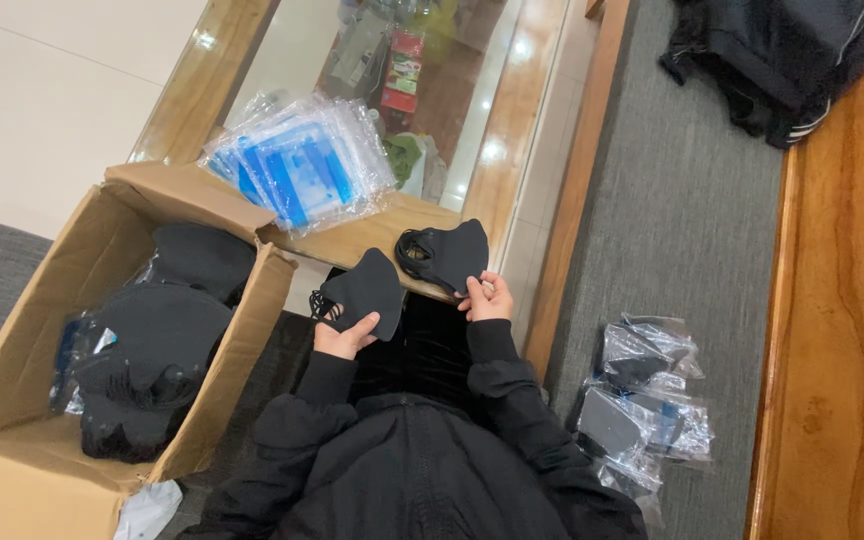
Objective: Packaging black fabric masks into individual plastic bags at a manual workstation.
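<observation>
Two hands are each pinching a black fabric face mask: left hand gripping one mask, right hand gripping another mask.

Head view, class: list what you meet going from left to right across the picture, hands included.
cardboard box → left hand holding a black mask → right hand holding a second black mask → bagged masks on the grey carpet → wooden floor
</observation>
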